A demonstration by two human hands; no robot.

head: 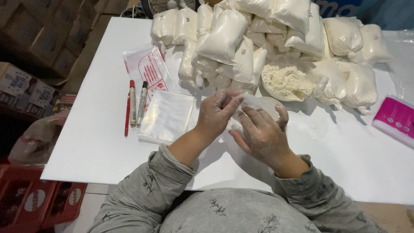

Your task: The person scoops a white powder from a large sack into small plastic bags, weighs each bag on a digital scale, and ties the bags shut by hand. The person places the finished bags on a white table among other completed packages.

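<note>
Both my hands meet over the middle of the white table (99, 142), dusted with white powder. My left hand (217, 111) pinches the top edge of a small clear plastic bag (254, 102). My right hand (261, 133) grips the same bag from the near side, fingers spread along it. Just beyond the bag stands a bowl of off-white powder (286, 82). A flat stack of empty clear bags (166, 116) lies left of my left hand.
Many filled bags of white powder (224, 36) are piled across the table's far side. Two markers and a red pen (134, 103) lie left of the bag stack, near a printed clear bag (146, 67). A pink packet (394, 118) sits right. Cardboard boxes and red crates (39, 200) stand left.
</note>
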